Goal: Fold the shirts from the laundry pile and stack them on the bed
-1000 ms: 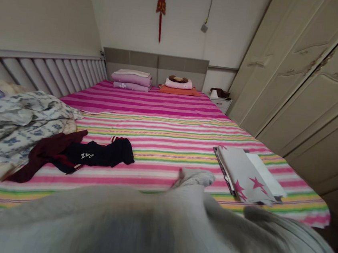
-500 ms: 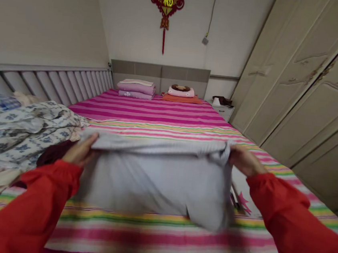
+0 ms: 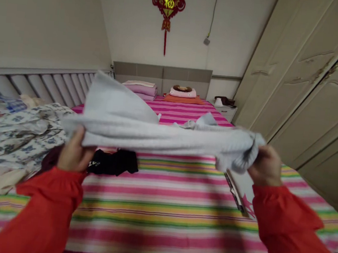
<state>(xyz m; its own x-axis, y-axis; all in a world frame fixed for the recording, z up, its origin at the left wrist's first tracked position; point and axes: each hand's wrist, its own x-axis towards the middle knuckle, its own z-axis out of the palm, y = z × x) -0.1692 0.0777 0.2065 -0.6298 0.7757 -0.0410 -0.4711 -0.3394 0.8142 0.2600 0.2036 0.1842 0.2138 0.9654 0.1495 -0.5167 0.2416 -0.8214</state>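
Note:
A light grey garment [image 3: 155, 138] is stretched sideways above the bed, blurred by motion, its kind unclear. One end is gripped by my left hand [image 3: 75, 153], the other by my right hand [image 3: 266, 167]. Loose fabric flies up and away on the far side, highest at the left. Beneath my left hand's side lies a black garment [image 3: 115, 162] with white letters. Under the right end of the grey cloth, a white item with a pink star [image 3: 250, 203] rests on the bed, partly covered from view.
Piled clothes [image 3: 36, 128] with a blue floral print lie along the left side, by the padded bed rail [image 3: 65, 81]. Folded purple bedding [image 3: 142, 89] and a pink pillow [image 3: 183, 92] sit near the headboard [image 3: 186, 77]. A wardrobe [image 3: 310, 77] stands at right.
The grey garment has swung upward from hanging down to flying out level and away from me. The black garment on the bed has come into view. Both hands still grip the cloth.

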